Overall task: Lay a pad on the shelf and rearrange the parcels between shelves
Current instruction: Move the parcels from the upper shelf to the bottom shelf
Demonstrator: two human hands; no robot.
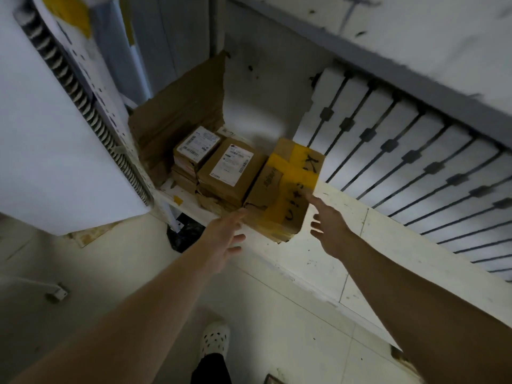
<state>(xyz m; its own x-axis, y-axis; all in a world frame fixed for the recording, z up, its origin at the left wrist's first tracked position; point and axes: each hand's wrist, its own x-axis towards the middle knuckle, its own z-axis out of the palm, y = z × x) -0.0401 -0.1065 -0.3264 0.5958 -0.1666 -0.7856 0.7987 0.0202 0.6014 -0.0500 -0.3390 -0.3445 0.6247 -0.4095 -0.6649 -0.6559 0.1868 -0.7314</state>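
I have both hands reaching for the brown cardboard parcel crossed with yellow tape and black marker writing (288,189), which sits on the white, scuffed shelf board (332,245) with its near corner jutting over the front edge. My left hand (224,245) is spread and empty, its fingertips at or just short of the parcel's near-left lower corner; I cannot tell if they touch. My right hand (329,231) is also unclenched, forefinger stretched out onto the taped top, grasping nothing.

I judge the step to be lifting this parcel. To do it well I would slide the left palm under the overhanging corner, bring the right flat against the right side, and squeeze evenly before lifting, since the tape looks slick.

Two smaller brown parcels with white printed labels (225,164) press against its left side, so I would draw it right and toward me rather than twist. A torn brown cardboard sheet (182,106) stands at the far left corner. The shelf to the right is bare, giving room; behind runs a white panel with dark bars (401,151). The shelf above hangs low, so lift little.
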